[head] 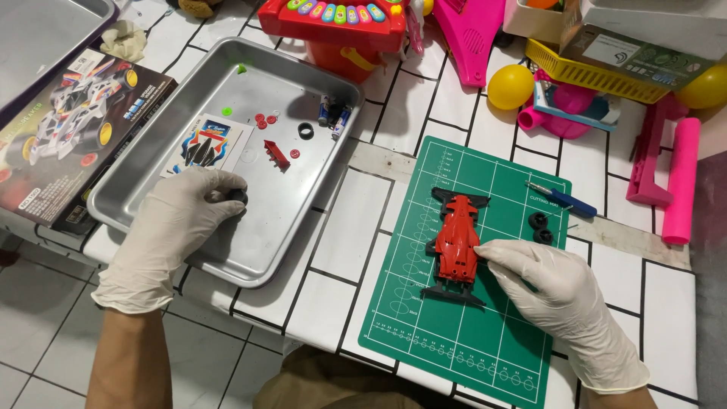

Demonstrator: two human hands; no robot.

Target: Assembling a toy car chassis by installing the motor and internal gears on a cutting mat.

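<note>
A red toy race car (457, 241) with black wings lies on the green cutting mat (485, 333). My right hand (556, 299), in a white glove, rests on the mat and touches the car's right side with its fingertips. My left hand (170, 227), also gloved, reaches into the metal tray (261, 242) and pinches a small black wheel (238, 197) at its fingertips. In the tray lie a sticker sheet (206, 144), a red car part (276, 154), small red round bits, a black tyre ring (305, 131) and batteries (334, 115).
Two black wheels (540, 227) and a blue-handled screwdriver (566, 200) lie on the mat's right side. The kit box (72, 129) sits left of the tray. Pink, yellow and red toys crowd the back of the white table (341, 250).
</note>
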